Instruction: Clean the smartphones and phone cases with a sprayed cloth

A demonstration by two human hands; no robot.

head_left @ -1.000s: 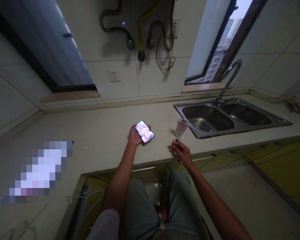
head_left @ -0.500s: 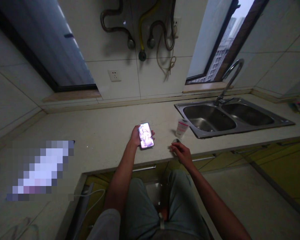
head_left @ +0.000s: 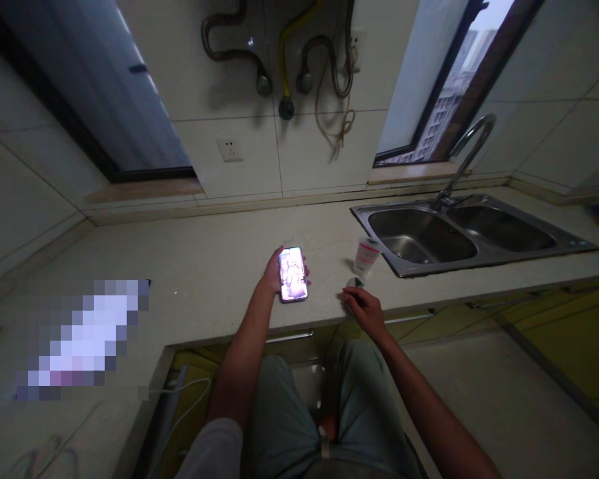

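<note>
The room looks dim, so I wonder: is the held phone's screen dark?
No, the phone in the left hand has a brightly lit screen facing up.

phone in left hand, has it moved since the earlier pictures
Yes: against the wall socket, the phone sits slightly lower and has turned clockwise, its long sides now running nearly straight up the picture.

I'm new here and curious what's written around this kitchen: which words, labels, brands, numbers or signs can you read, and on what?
No text can be read for certain.
Cup: reddish print, too small and blurred to read.
Phone in the left hand: glowing picture, no legible words.
Pixelated patch: anything written there is hidden.
</note>
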